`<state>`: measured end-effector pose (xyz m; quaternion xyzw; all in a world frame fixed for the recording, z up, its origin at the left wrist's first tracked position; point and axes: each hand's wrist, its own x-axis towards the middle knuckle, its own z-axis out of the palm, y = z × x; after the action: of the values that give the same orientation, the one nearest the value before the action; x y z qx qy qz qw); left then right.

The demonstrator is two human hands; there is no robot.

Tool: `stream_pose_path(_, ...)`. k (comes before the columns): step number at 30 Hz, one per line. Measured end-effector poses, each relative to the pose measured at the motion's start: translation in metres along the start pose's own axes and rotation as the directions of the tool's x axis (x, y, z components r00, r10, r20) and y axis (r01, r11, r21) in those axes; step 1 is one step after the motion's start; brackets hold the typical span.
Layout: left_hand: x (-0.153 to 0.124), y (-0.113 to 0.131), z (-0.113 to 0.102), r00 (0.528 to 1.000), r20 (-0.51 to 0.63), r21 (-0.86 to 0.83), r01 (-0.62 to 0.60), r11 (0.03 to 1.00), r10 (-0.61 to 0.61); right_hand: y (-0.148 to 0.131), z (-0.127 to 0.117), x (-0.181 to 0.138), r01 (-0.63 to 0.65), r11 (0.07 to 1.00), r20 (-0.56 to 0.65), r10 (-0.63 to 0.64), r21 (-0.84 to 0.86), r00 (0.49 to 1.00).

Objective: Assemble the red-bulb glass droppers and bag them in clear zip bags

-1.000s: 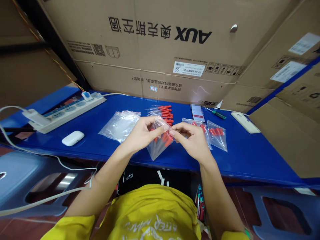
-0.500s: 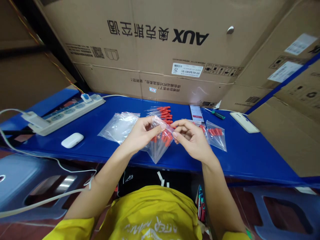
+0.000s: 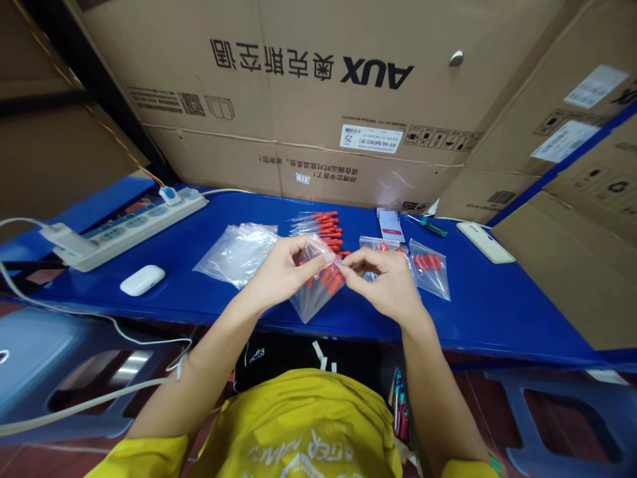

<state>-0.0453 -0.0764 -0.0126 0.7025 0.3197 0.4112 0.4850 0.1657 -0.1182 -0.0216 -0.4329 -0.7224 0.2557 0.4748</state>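
Above the front of the blue bench (image 3: 497,312), both my hands hold one small clear plastic bag (image 3: 318,292) with several red pieces inside. My left hand (image 3: 283,269) pinches the bag's top left edge. My right hand (image 3: 385,282) pinches the top right edge, fingertips close to the left hand's. The bag hangs down between them. Behind it lies a loose heap of red pieces (image 3: 326,226). A stack of empty clear bags (image 3: 236,249) lies to the left. Two filled bags (image 3: 430,269) lie to the right.
A white power strip (image 3: 124,226) with cables and a white earbud case (image 3: 142,280) sit at the left. A green screwdriver (image 3: 432,228), a white phone (image 3: 485,242) and a small card (image 3: 391,226) lie at the back right. Large cardboard boxes (image 3: 323,99) wall the back.
My right hand let its fingers loosen half a second ago, then closed back onto the bag's top edge next to my left hand. The bag stays between both hands.
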Motion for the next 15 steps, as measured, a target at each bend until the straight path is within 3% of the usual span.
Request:
stream_pose_path(9, 0.0009, 0.0011, -0.0019, 0.998, 0.029, 0.038, -0.060, 0.997, 0.059, 0.0012, 0.0001, 0.0009, 0.004, 0.997, 0.023, -0.005, 0.075, 1.000)
stream_pose_path(15, -0.0006, 0.0040, -0.0041, 0.997, 0.037, 0.042, -0.063, 0.997, 0.062, -0.0031, 0.0013, 0.0001, 0.044, 0.999, 0.006, -0.044, 0.022, 0.999)
